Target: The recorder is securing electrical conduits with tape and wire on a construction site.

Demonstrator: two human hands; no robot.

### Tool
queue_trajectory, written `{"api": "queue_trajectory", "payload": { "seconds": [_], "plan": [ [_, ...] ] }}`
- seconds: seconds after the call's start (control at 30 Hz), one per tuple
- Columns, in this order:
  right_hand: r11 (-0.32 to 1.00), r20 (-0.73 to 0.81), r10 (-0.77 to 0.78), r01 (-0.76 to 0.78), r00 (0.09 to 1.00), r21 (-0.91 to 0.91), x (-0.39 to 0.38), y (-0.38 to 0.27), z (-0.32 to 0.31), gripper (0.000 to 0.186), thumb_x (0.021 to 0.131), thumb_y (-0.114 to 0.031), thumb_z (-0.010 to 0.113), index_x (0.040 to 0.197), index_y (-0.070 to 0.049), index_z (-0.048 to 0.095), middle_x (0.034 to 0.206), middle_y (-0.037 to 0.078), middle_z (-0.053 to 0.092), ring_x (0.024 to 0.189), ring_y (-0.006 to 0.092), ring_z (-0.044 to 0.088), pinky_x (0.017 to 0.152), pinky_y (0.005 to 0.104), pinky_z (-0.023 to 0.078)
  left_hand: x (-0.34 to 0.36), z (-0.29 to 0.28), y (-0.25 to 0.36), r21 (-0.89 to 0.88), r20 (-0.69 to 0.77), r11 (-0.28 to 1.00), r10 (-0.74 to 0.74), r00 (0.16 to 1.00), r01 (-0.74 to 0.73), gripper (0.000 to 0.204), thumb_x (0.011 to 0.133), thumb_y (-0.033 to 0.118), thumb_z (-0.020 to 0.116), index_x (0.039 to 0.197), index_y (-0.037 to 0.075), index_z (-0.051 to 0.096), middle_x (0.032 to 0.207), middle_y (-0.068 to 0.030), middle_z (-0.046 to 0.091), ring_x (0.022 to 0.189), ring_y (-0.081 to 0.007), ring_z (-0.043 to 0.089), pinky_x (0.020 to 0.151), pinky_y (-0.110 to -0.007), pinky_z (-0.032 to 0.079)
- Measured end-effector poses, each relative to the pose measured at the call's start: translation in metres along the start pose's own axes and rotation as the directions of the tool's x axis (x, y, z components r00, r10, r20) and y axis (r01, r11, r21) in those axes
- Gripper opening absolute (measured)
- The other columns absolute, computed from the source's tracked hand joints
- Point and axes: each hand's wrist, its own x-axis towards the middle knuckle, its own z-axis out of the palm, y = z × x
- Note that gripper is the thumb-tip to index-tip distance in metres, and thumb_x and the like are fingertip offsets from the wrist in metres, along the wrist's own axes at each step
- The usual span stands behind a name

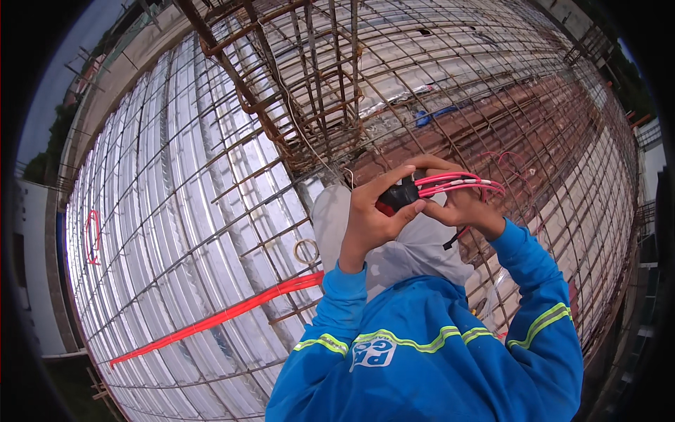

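Note:
My left hand (pixel 376 214) grips a black object (pixel 398 195) with a red patch, fingertips and thumb pressed against it. My right hand (pixel 460 200) is curled round the other side of the same object. Several pink wires (pixel 457 181) with white bands come out of it to the right, over my right fingers, and loop down. A short black strip (pixel 451 240) dangles below my right hand. Both hands are in front of my grey-clad legs (pixel 415 250).
Rebar mesh (pixel 527 105) lies over silver corrugated decking (pixel 162 176) and brown sheets. A rusty rebar cage (pixel 309 84) stands ahead. Red conduits (pixel 211 316) run left of me, near a tan ring (pixel 306 240). A blue item (pixel 425 117) lies beyond my hands.

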Motion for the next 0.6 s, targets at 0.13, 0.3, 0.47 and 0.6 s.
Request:
{"api": "queue_trajectory", "payload": {
  "seconds": [0.13, 0.3, 0.47, 0.6],
  "plan": [
    [0.985, -0.086, 0.133, -0.122, 0.987, 0.118, -0.001, -0.008, 0.004, 0.038, 0.074, -0.016, 0.072, 0.107, -0.002, 0.059, 0.115, 0.015, 0.056, 0.102, 0.0278, 0.058, 0.086, 0.0373, 0.046, 0.002, 0.0, 0.007, 0.302, 0.001, 0.952, 0.047, 0.999, -0.045, 0.04, 0.075, 0.023, 0.074, 0.109, 0.006, 0.062, 0.087, -0.011, 0.058, 0.073, -0.022, 0.061, 0.06, -0.03, 0.049],
    [0.993, 0.065, 0.108, -0.104, 0.992, -0.059, -0.001, -0.012, -0.001, 0.046, 0.076, -0.013, 0.067, 0.12, -0.004, 0.054, 0.122, 0.016, 0.05, 0.109, 0.031, 0.053, 0.087, 0.0373, 0.046, 0.0, 0.015, -0.008, 0.39, -0.145, 0.901, 0.262, 0.954, -0.189, 0.027, 0.083, 0.02, 0.065, 0.101, 0.0, 0.059, 0.089, -0.0154, 0.056, 0.074, -0.0306, 0.059, 0.06, -0.036, 0.049],
    [0.969, 0.114, 0.052, -0.023, 0.992, -0.248, -0.001, -0.013, -0.012, 0.049, 0.072, -0.028, 0.069, 0.111, -0.002, 0.057, 0.102, 0.016, 0.056, 0.089, 0.0303, 0.058, 0.072, 0.0367, 0.048, 0.001, 0.019, -0.009, 0.352, -0.152, 0.92, 0.236, 0.96, -0.17, 0.021, 0.084, 0.017, 0.061, 0.094, -0.001, 0.058, 0.086, -0.0149, 0.056, 0.072, -0.0301, 0.058, 0.06, -0.036, 0.047],
    [0.979, 0.172, 0.167, -0.143, 0.971, -0.145, 0.001, -0.017, -0.013, 0.053, 0.067, -0.034, 0.07, 0.106, 0.0, 0.057, 0.091, 0.013, 0.057, 0.079, 0.0273, 0.056, 0.067, 0.0369, 0.046, 0.005, 0.02, -0.003, 0.248, -0.166, 0.966, 0.121, 0.979, -0.078, 0.019, 0.085, 0.016, 0.06, 0.089, -0.002, 0.057, 0.081, -0.0133, 0.055, 0.069, -0.0241, 0.056, 0.06, -0.031, 0.044]
  ]
}}
